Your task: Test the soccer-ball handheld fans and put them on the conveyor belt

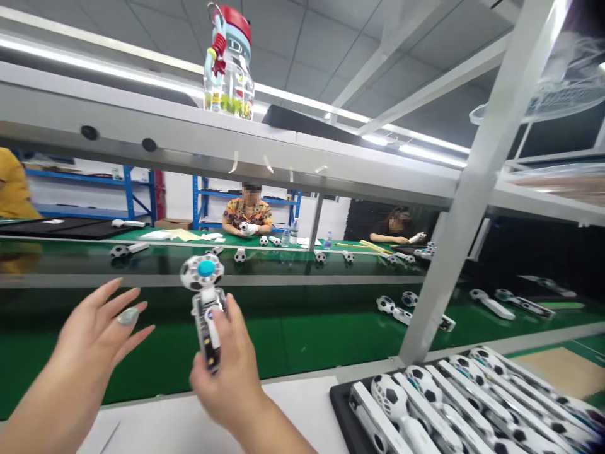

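Note:
My right hand (231,366) grips a small handheld fan (207,315) by its handle, thumb and fingers on either side. The fan's round white head has a turquoise centre, and its handle lies open, with dark and yellow parts showing inside. My left hand (99,343) is raised to the left of the fan, apart from it, holding nothing, its fingers spread; one nail looks silvery. Below both hands is a white sheet (302,403) at the front edge of the green conveyor belt (302,328).
A black tray (341,403) at lower right holds several football-patterned fans. More fans (385,305) lie on the belt. A slanting metal post (466,189) stands at right; a shelf (331,154) overhead carries a bottle (229,69). Across the belt a person (248,214) handles a fan.

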{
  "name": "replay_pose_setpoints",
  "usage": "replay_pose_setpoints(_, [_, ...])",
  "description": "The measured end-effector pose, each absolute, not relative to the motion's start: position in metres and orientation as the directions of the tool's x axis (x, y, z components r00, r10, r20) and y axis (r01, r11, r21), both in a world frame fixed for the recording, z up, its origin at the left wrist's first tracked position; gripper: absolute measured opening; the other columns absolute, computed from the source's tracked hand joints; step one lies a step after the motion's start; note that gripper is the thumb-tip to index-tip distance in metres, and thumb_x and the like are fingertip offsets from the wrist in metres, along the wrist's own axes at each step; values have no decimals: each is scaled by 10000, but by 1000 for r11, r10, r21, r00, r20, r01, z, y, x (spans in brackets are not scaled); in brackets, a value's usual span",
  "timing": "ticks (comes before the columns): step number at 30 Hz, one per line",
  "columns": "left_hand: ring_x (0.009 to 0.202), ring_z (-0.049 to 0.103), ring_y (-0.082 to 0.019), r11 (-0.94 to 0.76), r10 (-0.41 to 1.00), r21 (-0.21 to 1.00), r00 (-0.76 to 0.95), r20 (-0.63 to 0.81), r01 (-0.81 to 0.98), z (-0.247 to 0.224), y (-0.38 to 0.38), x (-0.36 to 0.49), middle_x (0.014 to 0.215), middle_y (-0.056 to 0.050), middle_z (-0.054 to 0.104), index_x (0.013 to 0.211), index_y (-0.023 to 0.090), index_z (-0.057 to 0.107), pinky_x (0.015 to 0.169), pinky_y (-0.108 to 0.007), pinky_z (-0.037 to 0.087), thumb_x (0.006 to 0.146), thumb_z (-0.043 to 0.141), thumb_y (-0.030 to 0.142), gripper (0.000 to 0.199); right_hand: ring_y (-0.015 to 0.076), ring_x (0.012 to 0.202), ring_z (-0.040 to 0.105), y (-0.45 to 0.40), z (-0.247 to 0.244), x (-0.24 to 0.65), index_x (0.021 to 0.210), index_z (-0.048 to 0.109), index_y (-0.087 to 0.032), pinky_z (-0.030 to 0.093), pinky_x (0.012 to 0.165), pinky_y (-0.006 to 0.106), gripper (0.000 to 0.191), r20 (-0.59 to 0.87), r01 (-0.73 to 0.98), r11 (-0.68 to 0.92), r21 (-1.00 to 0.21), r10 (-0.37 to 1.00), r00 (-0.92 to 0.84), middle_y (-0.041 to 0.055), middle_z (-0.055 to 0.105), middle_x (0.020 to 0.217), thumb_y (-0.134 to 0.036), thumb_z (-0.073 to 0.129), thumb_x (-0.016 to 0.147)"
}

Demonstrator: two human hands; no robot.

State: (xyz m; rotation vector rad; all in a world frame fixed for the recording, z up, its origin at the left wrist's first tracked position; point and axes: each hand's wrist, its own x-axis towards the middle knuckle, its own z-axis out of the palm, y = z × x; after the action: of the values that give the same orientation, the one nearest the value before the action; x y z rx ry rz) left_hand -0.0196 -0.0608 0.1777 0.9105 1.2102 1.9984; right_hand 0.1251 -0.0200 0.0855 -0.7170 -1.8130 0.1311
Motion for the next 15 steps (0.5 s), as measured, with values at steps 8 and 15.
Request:
replay_pose_setpoints(8, [633,637,-189,-454,829,779,-525,192,-433,185,-88,4,801,17,645,1064,310,498,524,-281,547,589,771,240,552,290,1341,216,-70,102,115,1388,61,-438,297,1045,470,961,871,43,977,-209,206,-445,-3,12,1499,-137,608,657])
replay_pose_setpoints(15, [640,632,-145,-503,835,720,-482,264,-477,174,-86,15,840,10,610,1081,286,453,582,-244,526,676,706,267,478,212,1290,342,-75,107,127,1417,105,-357,314,1047,421,633,416,-162,402,-901,694,-588,26,247,1455,-308,439,882])
